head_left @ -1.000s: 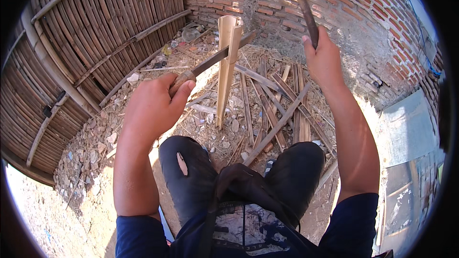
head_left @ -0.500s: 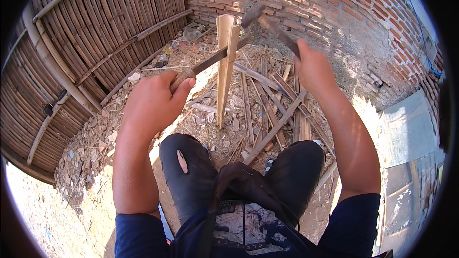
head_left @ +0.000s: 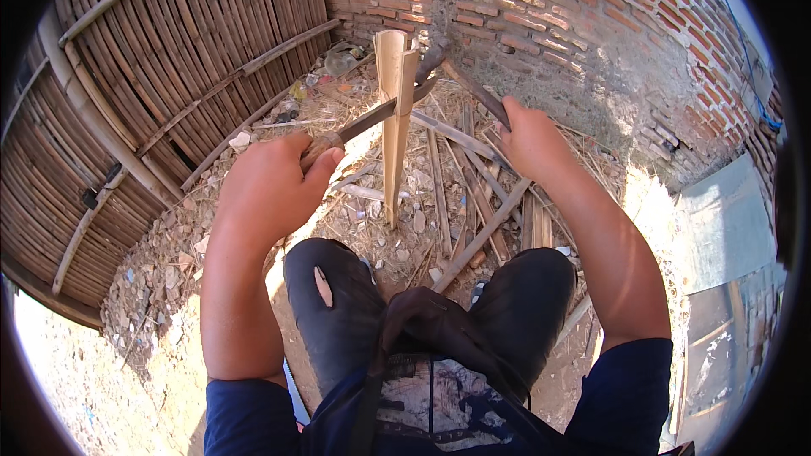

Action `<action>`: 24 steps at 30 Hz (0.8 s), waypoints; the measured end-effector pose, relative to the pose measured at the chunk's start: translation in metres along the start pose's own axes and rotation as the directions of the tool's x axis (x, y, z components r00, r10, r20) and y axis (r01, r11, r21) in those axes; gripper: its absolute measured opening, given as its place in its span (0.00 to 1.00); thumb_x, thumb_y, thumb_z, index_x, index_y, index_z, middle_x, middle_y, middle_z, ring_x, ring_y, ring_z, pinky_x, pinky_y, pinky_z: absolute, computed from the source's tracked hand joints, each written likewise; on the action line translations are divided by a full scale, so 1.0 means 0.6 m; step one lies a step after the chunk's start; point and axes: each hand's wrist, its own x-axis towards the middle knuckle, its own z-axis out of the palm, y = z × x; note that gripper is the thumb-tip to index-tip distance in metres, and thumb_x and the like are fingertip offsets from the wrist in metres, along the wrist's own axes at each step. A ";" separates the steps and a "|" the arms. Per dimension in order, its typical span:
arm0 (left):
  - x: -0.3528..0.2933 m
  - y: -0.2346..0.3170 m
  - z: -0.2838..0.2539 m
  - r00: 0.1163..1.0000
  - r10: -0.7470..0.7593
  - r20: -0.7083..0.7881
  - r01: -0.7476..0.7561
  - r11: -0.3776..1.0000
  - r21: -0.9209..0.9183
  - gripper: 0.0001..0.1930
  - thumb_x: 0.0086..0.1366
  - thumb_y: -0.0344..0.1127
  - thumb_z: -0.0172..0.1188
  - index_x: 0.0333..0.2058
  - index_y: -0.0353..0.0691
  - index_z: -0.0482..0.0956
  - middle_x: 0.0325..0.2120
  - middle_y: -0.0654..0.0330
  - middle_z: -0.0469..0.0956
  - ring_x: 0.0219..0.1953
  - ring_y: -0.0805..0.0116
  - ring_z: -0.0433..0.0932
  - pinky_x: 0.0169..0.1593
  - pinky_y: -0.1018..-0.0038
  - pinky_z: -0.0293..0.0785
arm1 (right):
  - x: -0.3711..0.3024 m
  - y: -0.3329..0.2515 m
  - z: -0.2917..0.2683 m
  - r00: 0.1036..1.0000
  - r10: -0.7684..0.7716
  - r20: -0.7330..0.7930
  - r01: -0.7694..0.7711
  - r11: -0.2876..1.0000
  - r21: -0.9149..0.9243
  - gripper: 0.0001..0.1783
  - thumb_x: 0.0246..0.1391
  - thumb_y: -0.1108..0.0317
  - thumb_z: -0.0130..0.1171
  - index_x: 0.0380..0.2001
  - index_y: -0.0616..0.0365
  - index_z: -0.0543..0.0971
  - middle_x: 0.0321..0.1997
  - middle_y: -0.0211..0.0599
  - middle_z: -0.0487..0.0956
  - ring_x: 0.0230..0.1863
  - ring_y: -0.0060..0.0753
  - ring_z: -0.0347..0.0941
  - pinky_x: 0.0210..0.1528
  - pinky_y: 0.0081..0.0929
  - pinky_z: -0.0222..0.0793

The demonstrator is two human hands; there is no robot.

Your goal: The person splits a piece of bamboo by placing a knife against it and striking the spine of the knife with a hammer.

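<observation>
My left hand [head_left: 269,179] is closed round the wooden handle of a machete [head_left: 368,121]. The dark blade crosses an upright split bamboo piece [head_left: 393,165], wedged in it below the top, and its curved tip sticks out on the right. In my right hand [head_left: 534,145] is the handle of a hammer [head_left: 477,93]. The hammer's dark head is right at the protruding end of the blade; whether they touch I cannot tell. The bamboo's lower end stands on the rubble ground between and ahead of my knees.
Several split strips [head_left: 486,232] lie crossed on the rubble ahead of my right knee. A bamboo-slat wall [head_left: 203,42] rises on the left, a brick wall [head_left: 549,8] at the back and right. A grey sheet [head_left: 725,219] leans at the far right.
The hammer has swung down and left to the blade's tip end. The blade now sits lower in the bamboo, and the bamboo's top has shifted slightly left.
</observation>
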 end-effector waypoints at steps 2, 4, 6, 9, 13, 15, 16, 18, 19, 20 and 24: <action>0.001 -0.001 0.001 1.000 0.004 0.006 -0.005 1.000 0.009 0.24 0.68 0.55 0.60 0.30 0.35 0.80 0.23 0.42 0.79 0.32 0.39 0.80 0.38 0.49 0.73 | 0.001 0.002 -0.013 0.999 -0.044 -0.028 0.045 0.998 0.031 0.15 0.64 0.61 0.60 0.46 0.60 0.73 0.30 0.50 0.78 0.34 0.55 0.76 0.38 0.44 0.70; 0.006 -0.010 0.010 1.000 0.015 -0.006 -0.015 1.000 -0.001 0.25 0.68 0.55 0.59 0.30 0.35 0.80 0.23 0.42 0.79 0.32 0.39 0.80 0.38 0.49 0.73 | 0.006 -0.003 -0.045 0.997 0.012 -0.082 0.001 0.988 0.157 0.14 0.64 0.61 0.59 0.45 0.60 0.73 0.32 0.53 0.80 0.38 0.60 0.79 0.40 0.51 0.72; 0.011 -0.010 0.010 1.000 -0.007 -0.009 0.007 1.000 0.015 0.25 0.68 0.55 0.59 0.30 0.34 0.80 0.23 0.42 0.79 0.33 0.39 0.80 0.39 0.49 0.73 | 0.015 -0.002 -0.050 0.985 0.096 -0.147 -0.044 0.946 0.320 0.14 0.65 0.62 0.58 0.45 0.61 0.73 0.32 0.54 0.81 0.40 0.62 0.80 0.42 0.54 0.72; 0.014 -0.005 0.016 1.000 -0.001 -0.021 0.001 1.000 0.019 0.24 0.68 0.54 0.59 0.31 0.33 0.79 0.21 0.44 0.76 0.30 0.41 0.77 0.36 0.53 0.71 | 0.017 0.002 -0.032 0.957 0.214 -0.194 -0.110 0.891 0.441 0.13 0.65 0.63 0.57 0.46 0.60 0.72 0.32 0.54 0.82 0.41 0.61 0.81 0.42 0.55 0.72; 0.010 -0.003 0.015 1.000 -0.013 -0.020 0.014 0.998 0.058 0.23 0.68 0.52 0.60 0.31 0.32 0.78 0.20 0.45 0.74 0.29 0.43 0.76 0.35 0.55 0.70 | -0.017 -0.017 0.027 0.995 0.103 0.015 -0.104 0.988 0.117 0.14 0.65 0.63 0.57 0.48 0.59 0.71 0.32 0.54 0.82 0.41 0.61 0.81 0.42 0.56 0.72; 0.014 -0.003 0.010 0.999 -0.023 0.029 0.021 0.998 0.060 0.22 0.68 0.52 0.60 0.33 0.33 0.80 0.21 0.45 0.75 0.29 0.44 0.76 0.36 0.56 0.71 | -0.017 -0.010 0.017 1.000 -0.011 0.010 0.011 1.000 0.026 0.14 0.64 0.63 0.58 0.47 0.58 0.72 0.32 0.55 0.82 0.40 0.62 0.80 0.41 0.54 0.73; 0.015 -0.004 0.009 0.998 -0.027 0.055 0.024 0.998 0.060 0.22 0.68 0.52 0.60 0.34 0.33 0.81 0.21 0.45 0.75 0.29 0.44 0.77 0.36 0.56 0.72 | -0.019 -0.002 0.016 1.000 -0.008 0.021 0.006 0.995 0.102 0.14 0.64 0.62 0.59 0.46 0.58 0.72 0.31 0.53 0.81 0.38 0.60 0.80 0.40 0.52 0.74; 0.020 -0.012 0.015 1.000 -0.012 0.025 0.011 0.999 0.044 0.22 0.67 0.52 0.60 0.38 0.34 0.82 0.22 0.45 0.77 0.30 0.46 0.78 0.37 0.57 0.73 | -0.021 0.013 0.014 0.999 -0.006 0.041 -0.005 0.967 0.255 0.14 0.65 0.61 0.59 0.44 0.58 0.72 0.29 0.50 0.80 0.34 0.54 0.81 0.39 0.49 0.74; 0.022 -0.013 0.014 1.000 -0.003 0.009 0.003 0.999 0.038 0.22 0.67 0.53 0.61 0.40 0.35 0.83 0.23 0.46 0.77 0.30 0.47 0.78 0.38 0.57 0.73 | -0.022 0.020 0.012 0.995 0.030 0.100 -0.062 0.941 0.332 0.14 0.66 0.60 0.59 0.44 0.59 0.72 0.28 0.45 0.79 0.32 0.48 0.79 0.37 0.45 0.74; 0.022 -0.012 0.006 0.998 -0.007 0.068 0.006 1.000 0.022 0.23 0.66 0.53 0.61 0.42 0.35 0.83 0.25 0.46 0.79 0.32 0.48 0.79 0.40 0.58 0.74 | -0.025 0.026 0.010 0.985 0.061 0.160 -0.122 0.907 0.403 0.14 0.67 0.59 0.58 0.43 0.59 0.72 0.26 0.41 0.77 0.29 0.41 0.77 0.35 0.41 0.74; 0.017 -0.036 -0.005 0.971 0.124 0.205 -0.101 0.987 -0.122 0.29 0.63 0.47 0.68 0.55 0.30 0.77 0.37 0.47 0.84 0.40 0.58 0.83 0.46 0.61 0.76 | -0.068 0.015 -0.015 0.958 0.075 0.278 -0.287 0.186 0.940 0.17 0.71 0.55 0.55 0.42 0.60 0.72 0.24 0.26 0.70 0.23 0.19 0.67 0.26 0.25 0.68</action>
